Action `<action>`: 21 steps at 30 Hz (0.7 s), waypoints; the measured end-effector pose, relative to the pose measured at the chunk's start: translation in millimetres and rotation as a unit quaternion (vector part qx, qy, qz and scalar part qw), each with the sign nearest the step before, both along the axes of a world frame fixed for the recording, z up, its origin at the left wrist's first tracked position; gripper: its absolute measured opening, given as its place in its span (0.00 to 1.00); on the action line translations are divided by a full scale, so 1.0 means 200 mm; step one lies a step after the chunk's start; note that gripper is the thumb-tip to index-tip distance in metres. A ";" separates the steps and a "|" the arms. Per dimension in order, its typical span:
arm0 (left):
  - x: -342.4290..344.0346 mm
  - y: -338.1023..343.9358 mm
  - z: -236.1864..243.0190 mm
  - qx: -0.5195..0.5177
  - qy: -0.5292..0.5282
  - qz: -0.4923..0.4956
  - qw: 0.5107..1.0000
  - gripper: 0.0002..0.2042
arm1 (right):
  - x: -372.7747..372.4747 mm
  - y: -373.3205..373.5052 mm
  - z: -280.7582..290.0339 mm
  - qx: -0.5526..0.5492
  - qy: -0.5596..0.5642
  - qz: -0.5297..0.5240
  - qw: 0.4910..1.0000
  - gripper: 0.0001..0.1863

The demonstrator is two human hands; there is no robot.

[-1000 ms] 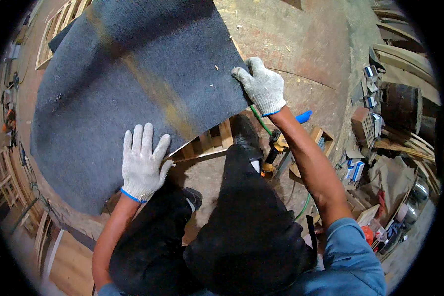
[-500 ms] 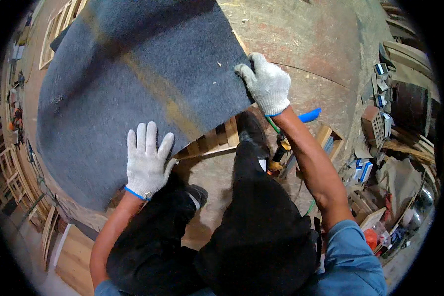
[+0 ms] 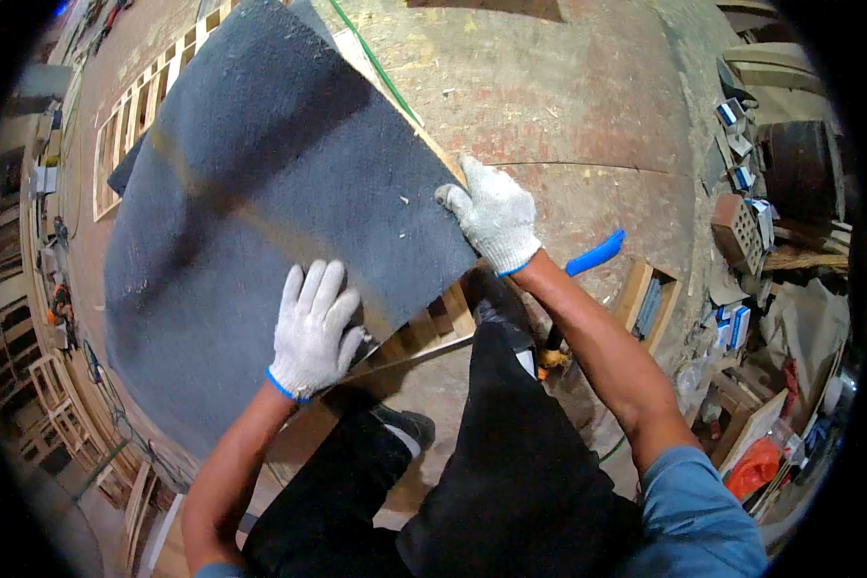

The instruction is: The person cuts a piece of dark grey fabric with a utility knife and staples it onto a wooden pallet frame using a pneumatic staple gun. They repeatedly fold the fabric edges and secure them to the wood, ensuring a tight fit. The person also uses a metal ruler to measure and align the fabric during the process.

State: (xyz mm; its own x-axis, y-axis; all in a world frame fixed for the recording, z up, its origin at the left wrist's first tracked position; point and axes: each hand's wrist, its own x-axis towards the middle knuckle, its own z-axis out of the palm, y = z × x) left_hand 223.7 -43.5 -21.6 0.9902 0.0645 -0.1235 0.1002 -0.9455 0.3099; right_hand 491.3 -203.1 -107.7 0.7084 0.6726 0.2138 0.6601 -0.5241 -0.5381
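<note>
A large sheet of dark grey felt-like carpet [image 3: 260, 241], crossed by a faded yellow-brown stripe, lies over a slatted wooden frame [image 3: 438, 323]. My left hand [image 3: 313, 332], in a white knit glove with a blue cuff, rests flat on the carpet near its front edge, fingers stretched out. At the right corner my gloved right hand [image 3: 494, 214] grips the carpet's edge, thumb on top; its fingertips are partly hidden. Pale wood shows along that edge. Most of the frame is hidden beneath the carpet.
To the right lie a blue curved object [image 3: 597, 252] and a small wooden box [image 3: 634, 294] holding grey strips. A green hose [image 3: 376, 63] runs behind the carpet. Farther right are a perforated brick [image 3: 737, 231] and an orange bag [image 3: 753, 467]. My shoe [image 3: 409, 429] stands close to the frame.
In the picture, my left hand sits farther right and my right hand slightly left and lower. The view has shifted, showing more of the frame at far left. Both hands stay on the carpet.
</note>
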 end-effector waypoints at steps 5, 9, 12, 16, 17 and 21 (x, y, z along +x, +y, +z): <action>0.31 0.05 -0.05 0.063 -0.040 0.011 0.997 0.30 | 0.00 -0.01 0.03 -0.013 0.043 0.000 0.999 0.26; 0.53 0.06 -0.07 0.104 -0.030 0.052 0.993 0.29 | 0.00 -0.02 0.01 0.019 0.044 -0.008 0.999 0.25; 0.59 0.08 -0.11 0.135 -0.044 0.097 0.985 0.29 | 0.00 -0.03 0.06 0.059 0.043 -0.009 0.997 0.22; 0.57 0.08 -0.13 0.140 -0.058 0.103 0.983 0.28 | -0.05 -0.13 0.16 0.071 0.036 -0.012 0.997 0.15; 0.57 0.08 -0.13 0.137 -0.060 0.105 0.983 0.28 | -0.05 -0.18 0.16 0.060 0.057 -0.014 0.996 0.15; 0.58 0.08 -0.14 0.136 -0.057 0.108 0.983 0.28 | -0.05 -0.22 0.16 0.014 0.130 -0.030 0.991 0.17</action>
